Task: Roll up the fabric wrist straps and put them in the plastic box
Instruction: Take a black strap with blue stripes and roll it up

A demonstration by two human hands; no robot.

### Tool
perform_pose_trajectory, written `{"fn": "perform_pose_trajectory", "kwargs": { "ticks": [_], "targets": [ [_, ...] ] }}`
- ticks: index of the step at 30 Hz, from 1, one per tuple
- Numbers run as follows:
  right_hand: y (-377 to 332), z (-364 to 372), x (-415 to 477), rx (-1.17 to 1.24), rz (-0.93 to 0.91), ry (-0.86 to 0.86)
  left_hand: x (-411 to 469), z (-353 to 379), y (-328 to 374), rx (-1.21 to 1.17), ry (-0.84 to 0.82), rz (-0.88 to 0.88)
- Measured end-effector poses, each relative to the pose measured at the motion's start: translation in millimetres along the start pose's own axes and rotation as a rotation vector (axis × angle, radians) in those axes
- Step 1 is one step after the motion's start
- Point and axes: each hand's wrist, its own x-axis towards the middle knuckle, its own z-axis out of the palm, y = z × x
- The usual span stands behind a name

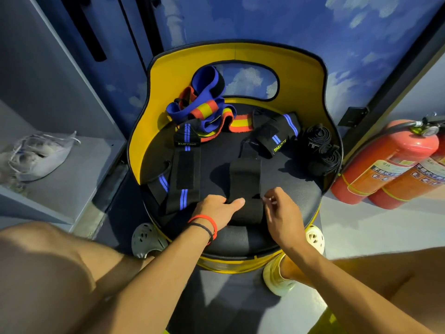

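Black wrist strap (245, 179) lies flat and unrolled on the dark seat of a yellow-backed chair (240, 56), running straight away from the hands. Its near end sits under the left hand (216, 210): the thumb lies across the top of the fabric and the fingers are curled at the strap's left edge, so the hand holds that end. The right hand (281, 213) hovers at the strap's right edge with its fingers loosely curled and the thumb and forefinger tips close together; I cannot tell whether they touch or pinch the fabric. The left wrist wears a red band (207, 219) with a thin black one beside it.

Just left of the held end, a blue-striped black strap (184, 169) lies stretched out, with a printed label at its far end. Beyond the grip and a little to the right sits a loosely folded striped strap (277, 136), and further right of that are black rolled straps (317, 150) near the seat's edge. Farthest from the hands, against the chair back, is a tangled heap of blue, red and yellow straps (204, 109). Well to the right of the right hand, two red fire extinguishers (385, 160) lie on the floor
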Motion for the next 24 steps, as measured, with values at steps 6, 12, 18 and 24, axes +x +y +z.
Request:
{"fn": "perform_pose_trajectory", "kwargs": {
  "ticks": [6,12,18,24],
  "targets": [
    [-7,-18,-22,0.169,-0.053,-0.196,14,9,8,-0.126,0.192,0.076],
    [-22,-16,-1,0.146,-0.013,-0.126,13,16,14,-0.158,0.323,0.087],
    [-23,-18,18,0.033,0.084,-0.203,2,9,8,-0.158,0.160,0.120],
    [-20,-27,13,-0.102,0.149,-0.349,-12,6,-6,0.033,0.134,0.117]
  ]
}}
